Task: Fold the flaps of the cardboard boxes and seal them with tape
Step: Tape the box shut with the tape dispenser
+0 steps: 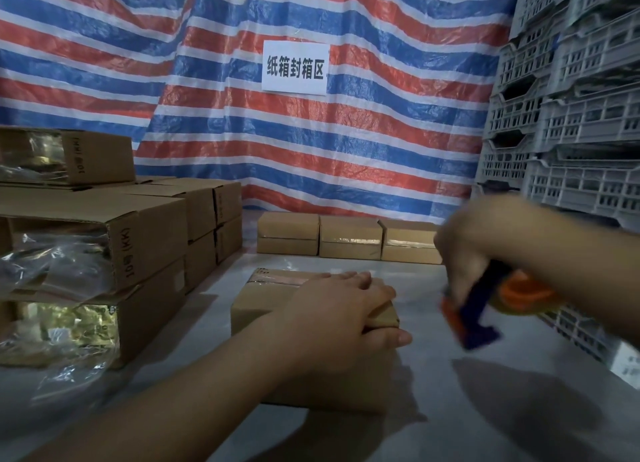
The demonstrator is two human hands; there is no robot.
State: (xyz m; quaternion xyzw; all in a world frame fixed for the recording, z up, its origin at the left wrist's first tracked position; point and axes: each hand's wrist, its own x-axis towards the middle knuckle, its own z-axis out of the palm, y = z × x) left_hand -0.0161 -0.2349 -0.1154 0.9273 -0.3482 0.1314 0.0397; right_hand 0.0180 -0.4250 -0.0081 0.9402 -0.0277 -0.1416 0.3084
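Cardboard, brown and plain, forms the small rectangular box (pixel 263 309) lying on the pale grey work surface (pixel 485 409) at the centre of the view; a strip of clear tape (pixel 277 281) crosses its far end. The left hand (pixel 339 309) lies on top of this box, fingers straight and spread flat over the flaps, thumb down the near right side, the forearm reaching in from the lower left. The right hand (pixel 474 250) hovers above and to the right of the box, apart from it, fingers curled round the dark handle of an orange and blue tape dispenser (pixel 485 309), which is blurred. Three closed brown boxes (pixel 349 236) stand in a row behind, touching one another, each with tape across its front. On the left rises a stack of larger brown cartons (pixel 145 233); three of them show open ends with crinkled clear plastic (pixel 52 271) spilling out. A red, white and blue striped tarpaulin (pixel 346 156) hangs behind, bearing one white paper sign (pixel 294 67). Grey slotted plastic crates (pixel 571 115) are stacked on the right.
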